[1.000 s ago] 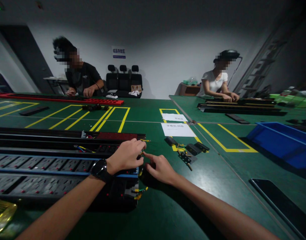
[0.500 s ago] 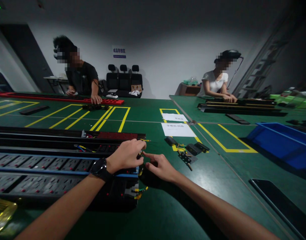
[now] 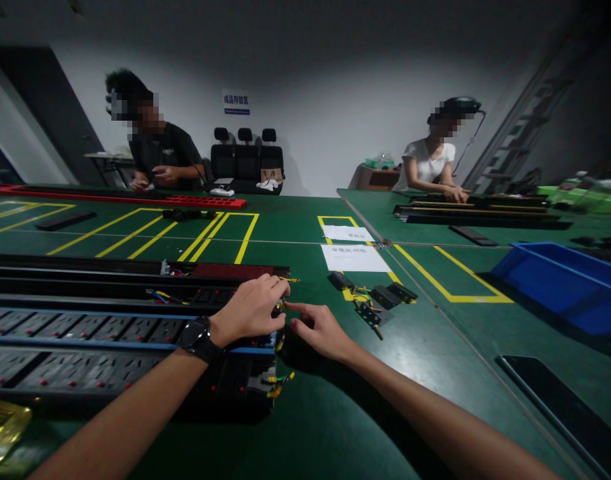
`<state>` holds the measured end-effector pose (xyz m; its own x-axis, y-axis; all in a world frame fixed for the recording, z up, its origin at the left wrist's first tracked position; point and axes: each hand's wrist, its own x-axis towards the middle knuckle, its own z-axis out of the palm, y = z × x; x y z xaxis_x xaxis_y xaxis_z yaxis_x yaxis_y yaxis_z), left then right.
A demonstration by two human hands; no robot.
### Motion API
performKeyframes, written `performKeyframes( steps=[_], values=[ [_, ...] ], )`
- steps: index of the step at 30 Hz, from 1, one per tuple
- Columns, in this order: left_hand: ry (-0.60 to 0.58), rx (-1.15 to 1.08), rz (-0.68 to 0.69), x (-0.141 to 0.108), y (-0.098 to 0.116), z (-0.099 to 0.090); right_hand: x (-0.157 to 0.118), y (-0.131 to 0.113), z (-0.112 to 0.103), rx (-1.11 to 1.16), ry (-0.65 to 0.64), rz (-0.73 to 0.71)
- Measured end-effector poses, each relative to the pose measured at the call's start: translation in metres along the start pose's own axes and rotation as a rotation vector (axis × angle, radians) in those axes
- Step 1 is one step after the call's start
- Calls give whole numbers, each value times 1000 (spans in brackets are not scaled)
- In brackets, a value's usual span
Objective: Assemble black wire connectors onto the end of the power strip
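My left hand [image 3: 252, 305], with a black watch on the wrist, rests over the right end of the long black socket strips [image 3: 110, 328]. Its fingers curl round something at the strip's end that I cannot make out. From the right, my right hand [image 3: 321, 327] reaches to the same end, index finger stretched out to the small yellow parts there and thumb apart from it. Green and yellow wires [image 3: 281, 381] stick out of the nearest strip's end. Black end pieces with wires [image 3: 380, 299] lie on the green table to the right of my hands.
Paper sheets [image 3: 356, 259] lie beyond the end pieces. A blue bin [image 3: 560, 283] and a phone [image 3: 560, 407] are at the right. Across the table, one person [image 3: 165, 153] is at the left and another [image 3: 430, 163] at the right, beside black rails [image 3: 480, 219].
The person at the back left has lifted a hand from the table towards the chest. My hands are almost unmoved at the strip's end.
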<state>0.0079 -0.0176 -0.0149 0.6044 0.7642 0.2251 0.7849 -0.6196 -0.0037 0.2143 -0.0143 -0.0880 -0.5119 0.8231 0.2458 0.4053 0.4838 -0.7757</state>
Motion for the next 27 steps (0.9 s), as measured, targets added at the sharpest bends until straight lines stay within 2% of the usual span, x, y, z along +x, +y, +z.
performKeyframes(
  steps=[8, 15, 27],
  values=[
    [-31, 6, 3, 0, 0, -2, 4, 1, 0, 30, 60, 85],
    [0, -9, 39, 0, 0, -2, 2, 2, 1, 42, 8, 58],
    [-15, -41, 14, 0, 2, -5, 1, 7, 1, 34, -59, 11]
  ],
)
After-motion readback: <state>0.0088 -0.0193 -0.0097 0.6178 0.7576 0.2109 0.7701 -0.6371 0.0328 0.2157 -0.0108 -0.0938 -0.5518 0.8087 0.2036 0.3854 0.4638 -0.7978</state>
